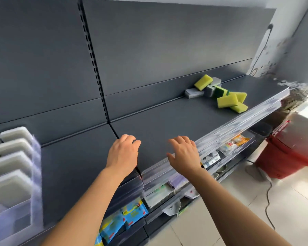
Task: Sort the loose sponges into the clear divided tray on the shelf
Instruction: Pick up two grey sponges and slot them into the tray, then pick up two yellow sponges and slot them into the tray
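Note:
A pile of loose sponges lies on the dark shelf (167,121) at the far right: yellow sponges (227,100) and grey sponges (194,93), one with a green side. The clear divided tray (36,171) stands at the left end of the shelf, with grey sponges (11,185) upright in its compartments. My left hand (122,153) and my right hand (184,153) hover over the shelf's front part, between tray and pile. Both are empty, with fingers loosely curled. The pile is well beyond both hands.
A clear plastic price rail (238,125) runs along the shelf's front edge. Lower shelves hold packaged goods (124,217). A red basket (292,151) stands on the tiled floor at the right, with a cable (268,201) trailing beside it.

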